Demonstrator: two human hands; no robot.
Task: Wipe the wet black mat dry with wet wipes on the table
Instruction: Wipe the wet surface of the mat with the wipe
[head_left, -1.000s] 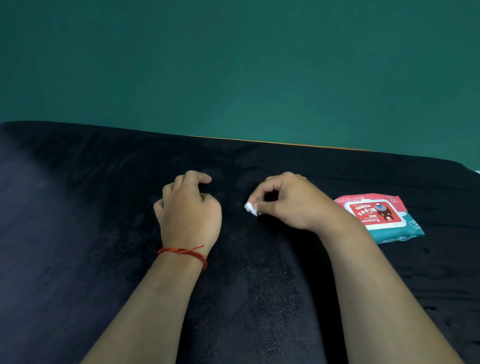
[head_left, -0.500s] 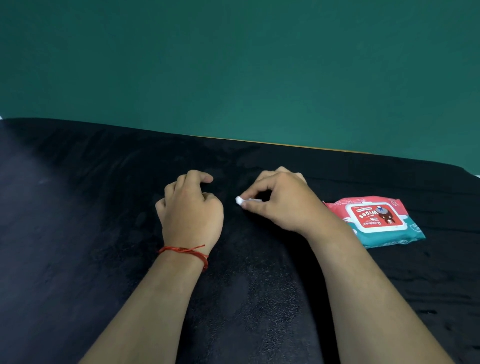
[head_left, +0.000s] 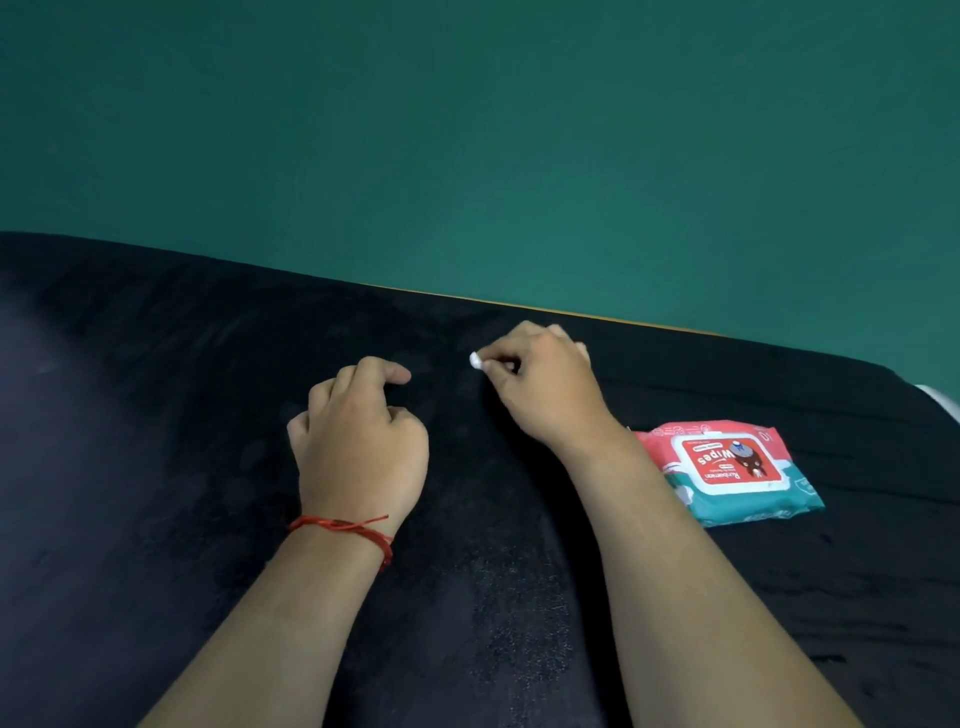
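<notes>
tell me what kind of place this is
Likely a plain indoor worktable: a black mat covers it, a plain green wall stands behind, and a wet wipes pack lies near the right hand, which pinches a white wipe.

Teal wall (head_left: 467, 130) behind; red thread bracelet (head_left: 343, 527), loose ends trailing; white sliver (head_left: 943, 397) at far right.

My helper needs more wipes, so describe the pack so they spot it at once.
Start at the big black mat. On its right side, beside the right forearm, the pack lies flat. It is the only red-and-teal thing there, with a white-edged label.
</notes>
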